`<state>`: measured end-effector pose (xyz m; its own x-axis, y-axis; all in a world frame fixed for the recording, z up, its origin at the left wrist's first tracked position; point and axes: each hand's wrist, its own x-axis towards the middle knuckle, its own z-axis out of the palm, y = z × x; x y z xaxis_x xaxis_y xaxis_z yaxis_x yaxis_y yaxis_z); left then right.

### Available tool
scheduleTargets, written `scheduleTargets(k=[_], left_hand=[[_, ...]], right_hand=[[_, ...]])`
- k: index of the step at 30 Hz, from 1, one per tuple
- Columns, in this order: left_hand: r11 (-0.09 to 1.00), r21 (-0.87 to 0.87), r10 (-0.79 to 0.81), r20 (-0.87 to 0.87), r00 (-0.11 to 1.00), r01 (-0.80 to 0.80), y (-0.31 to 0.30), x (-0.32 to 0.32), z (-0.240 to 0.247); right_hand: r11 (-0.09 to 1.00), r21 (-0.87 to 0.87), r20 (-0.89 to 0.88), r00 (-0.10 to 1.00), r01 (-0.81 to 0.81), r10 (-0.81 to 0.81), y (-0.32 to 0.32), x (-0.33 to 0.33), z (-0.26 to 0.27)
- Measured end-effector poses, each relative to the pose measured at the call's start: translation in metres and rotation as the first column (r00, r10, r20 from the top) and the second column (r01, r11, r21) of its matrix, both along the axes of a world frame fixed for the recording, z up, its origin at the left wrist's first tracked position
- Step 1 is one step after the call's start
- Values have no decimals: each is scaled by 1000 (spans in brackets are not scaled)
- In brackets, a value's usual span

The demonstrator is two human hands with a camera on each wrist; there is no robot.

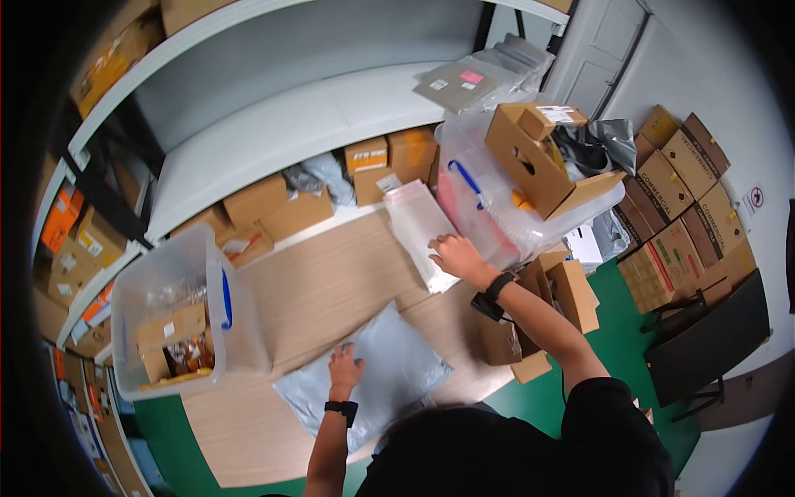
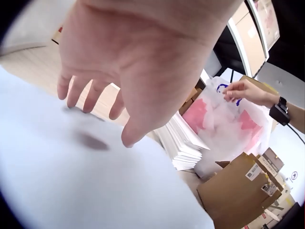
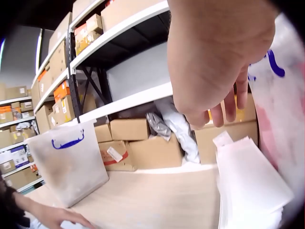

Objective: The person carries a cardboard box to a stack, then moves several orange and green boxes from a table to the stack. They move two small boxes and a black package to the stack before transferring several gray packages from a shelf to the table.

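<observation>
Head view: a person leans over a pale wooden worktop [image 1: 323, 282] with both arms stretched forward.
Left arm: the left hand [image 1: 344, 364] is palm down, its fingers [image 2: 71, 93] spread, straight and gripping nothing.
Under the left fingers: a grey mailer bag [image 1: 389, 373] lies flat on the worktop, with a small shadow just below the fingertips.
Right arm: the right hand [image 1: 455, 255] is reached further out, its fingers [image 3: 228, 102] loosely extended and pointing down, holding nothing.
Under the right fingers: a stack of clear bags [image 1: 418, 228] lies on the worktop, with the fingertips over its edge.
Beyond the right fingers: a clear bin [image 1: 489, 207] with a blue handle stands just beside the stack and carries an open cardboard box [image 1: 530, 157].
Left of the left fingers: a second clear bin [image 1: 178, 306] stands well apart.
Room: white shelving [image 1: 290, 124] runs behind the worktop, brown cartons [image 1: 679, 215] are stacked to the right, and the floor [image 1: 629, 323] is green.
Hard to tell: whether either hand's fingertips actually touch what lies below them. The mailer bag's near edge is cut off by the person's head.
</observation>
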<state>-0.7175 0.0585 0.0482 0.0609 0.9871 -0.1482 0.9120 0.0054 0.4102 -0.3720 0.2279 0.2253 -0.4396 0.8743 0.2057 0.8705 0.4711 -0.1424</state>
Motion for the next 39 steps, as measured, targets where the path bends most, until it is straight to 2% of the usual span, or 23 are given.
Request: scheduleTargets(k=[3,4,6,7,8,10,12,13,15,17,19,20,22,23,24,26,27,29,30,32,34,36,39], left_hand=[[993,97,-84,174,981,67,63,42,21],[991,109,-91,169,981,73,89,54,34],[939,342,-150,299,942,41,158,85,66],[923,384,-145,318,937,13,191,104,96],[905,424,-142,338,930,-16,227,125,128],[817,575,-272,304,913,52,312,162,176],[714,680,-398,197,896,167,376,222,251],[720,666,-420,197,886,194,407,256,277],[608,722,-471,-7,882,331,467,317,310],[599,645,-462,-205,863,474,521,372,330],[671,542,-388,-325,863,506,549,419,342],[670,544,-391,-320,863,505,560,436,345],[758,332,-439,-376,816,561,590,466,330],[773,233,-529,-277,802,590,610,472,321],[768,229,-537,-277,797,598,624,471,313],[770,189,-491,-434,755,609,640,464,303],[765,185,-500,-434,749,617,640,458,306],[749,355,-372,-473,798,560,635,432,316],[752,355,-369,-471,801,555,635,415,313],[717,486,-224,-517,826,499,629,375,300],[660,649,-213,-324,922,380,581,324,307],[669,693,-152,-227,962,269,528,265,301],[643,738,-220,-75,973,203,402,171,287]], right_hand=[[998,36,-65,997,42,-39,40,18,61],[998,48,-70,997,47,-44,51,29,66],[932,343,61,988,115,-144,75,53,71],[957,254,39,988,137,-152,92,67,73],[954,267,33,988,138,-153,100,77,70],[943,299,92,979,148,-183,94,89,53],[931,348,130,977,115,-170,91,96,59],[922,379,189,968,81,-163,86,102,64],[936,335,199,964,104,-179,86,108,72],[948,290,201,960,132,-195,93,110,70],[950,277,213,955,144,-207,95,110,67],[952,264,219,952,155,-216,94,110,68],[952,248,249,938,176,-239,93,113,72],[954,246,252,939,172,-234,93,116,72],[955,243,255,939,168,-230,94,118,70],[957,234,253,939,174,-233,96,118,70],[959,228,253,941,170,-227,97,118,70],[957,244,264,939,157,-222,98,118,69],[954,261,272,936,151,-222,98,116,69],[955,257,261,941,148,-216,93,111,66],[958,253,250,947,135,-200,89,109,64],[961,235,143,973,144,-181,88,107,63],[947,287,138,972,143,-189,87,99,57]])
